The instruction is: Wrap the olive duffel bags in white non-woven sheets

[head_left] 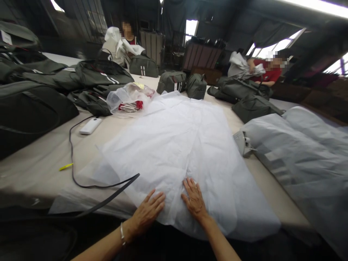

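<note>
Thin white tissue-like sheets point(174, 141) lie spread over the table in front of me, creased down the middle and hanging past the near edge. My left hand point(149, 212) rests on the sheets near that edge, fingers stretched out, a bracelet at the wrist. Just right of the middle crease, my right hand point(194, 199) lies flat on the sheets with its fingers extended. Neither hand grips anything. A dark cable point(108, 185) ends in a bend on the sheets' left side.
Dark green bags point(32, 108) crowd the left, with several more at the back. A clear plastic bag point(130, 98) of red-and-white items and a white power bank point(91, 125) lie nearby. Bags under translucent wrapping point(304, 156) fill the right. Two people point(272, 69) handle bags and sheets beyond.
</note>
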`<state>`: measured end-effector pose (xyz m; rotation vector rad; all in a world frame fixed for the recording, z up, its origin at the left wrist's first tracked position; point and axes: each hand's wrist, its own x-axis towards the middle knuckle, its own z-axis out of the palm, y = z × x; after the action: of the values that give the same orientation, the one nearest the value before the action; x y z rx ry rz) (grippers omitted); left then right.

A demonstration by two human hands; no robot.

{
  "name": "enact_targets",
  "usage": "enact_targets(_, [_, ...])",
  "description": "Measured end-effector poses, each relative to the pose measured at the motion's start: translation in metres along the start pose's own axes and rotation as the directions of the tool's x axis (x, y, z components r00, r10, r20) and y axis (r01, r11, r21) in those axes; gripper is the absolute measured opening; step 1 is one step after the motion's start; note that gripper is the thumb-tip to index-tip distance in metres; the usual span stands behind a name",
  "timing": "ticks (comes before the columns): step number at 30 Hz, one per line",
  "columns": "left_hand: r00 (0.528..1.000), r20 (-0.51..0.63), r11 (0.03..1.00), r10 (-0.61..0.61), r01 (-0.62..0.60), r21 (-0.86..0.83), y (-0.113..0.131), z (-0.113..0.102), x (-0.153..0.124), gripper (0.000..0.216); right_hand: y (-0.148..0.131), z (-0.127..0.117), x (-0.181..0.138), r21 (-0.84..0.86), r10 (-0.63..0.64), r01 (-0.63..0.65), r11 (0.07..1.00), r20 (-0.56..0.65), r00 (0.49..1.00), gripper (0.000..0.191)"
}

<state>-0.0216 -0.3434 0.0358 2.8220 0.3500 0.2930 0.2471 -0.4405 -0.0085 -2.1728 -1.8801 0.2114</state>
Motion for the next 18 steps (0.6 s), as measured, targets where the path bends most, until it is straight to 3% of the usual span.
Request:
enact_targets(2, [0.985,-0.144,0.994,-0.092,0.082,-0.074,-0.005,0.003,0.002,0.036,0.001,-0.001,0.001,-0.005,0.004,-0.004,1.0,0.027,1.0,0.054])
enact_targets(4, [0.936,-0.266,0.965,-0.233,0.188,-0.185,-0.011,-0.006,0.005,0.032,0.002,-0.001,0.002,-0.013,0.012,-0.011,1.0,0.044,0.999,0.054])
enact_targets(6, [0.839,-0.35,0.894,-0.417,0.309,-0.323,-0.015,-0.024,0.008,0.025,0.002,0.0,0.002,-0.022,0.012,-0.011,1.0,0.043,0.999,0.054])
enact_targets(8, [0.709,-0.37,0.781,-0.6,0.419,-0.463,-0.015,-0.045,0.011,0.016,0.001,0.002,0.002,-0.033,0.007,-0.006,0.999,0.032,0.999,0.056])
enact_targets(10, [0.629,-0.382,0.716,-0.677,0.445,-0.537,-0.012,-0.063,0.014,0.015,0.0,0.003,0.003,-0.046,0.009,-0.007,0.999,0.026,1.0,0.058])
enact_targets(11, [0.639,-0.401,0.735,-0.656,0.419,-0.533,-0.008,-0.068,0.015,0.014,0.0,0.003,0.003,-0.052,0.014,-0.013,0.999,0.025,1.0,0.058])
enact_targets(12, [0.681,-0.423,0.781,-0.598,0.376,-0.499,-0.004,-0.069,0.017,0.011,-0.001,0.003,0.003,-0.057,0.02,-0.019,0.998,0.026,0.999,0.059])
enact_targets(14, [0.813,-0.417,0.892,-0.406,0.254,-0.373,0.007,-0.063,0.018,0.015,-0.002,0.003,0.003,-0.059,0.029,-0.027,0.998,0.033,0.999,0.058])
enact_targets(16, [0.92,-0.327,0.962,-0.217,0.144,-0.233,0.018,-0.045,0.019,0.024,-0.003,0.002,0.004,-0.047,0.038,-0.037,0.998,0.039,0.999,0.058])
enact_targets(18, [0.968,-0.23,0.99,-0.1,0.074,-0.121,0.026,-0.022,0.019,0.027,-0.003,0.002,0.005,-0.012,0.06,-0.06,0.998,0.039,0.997,0.059])
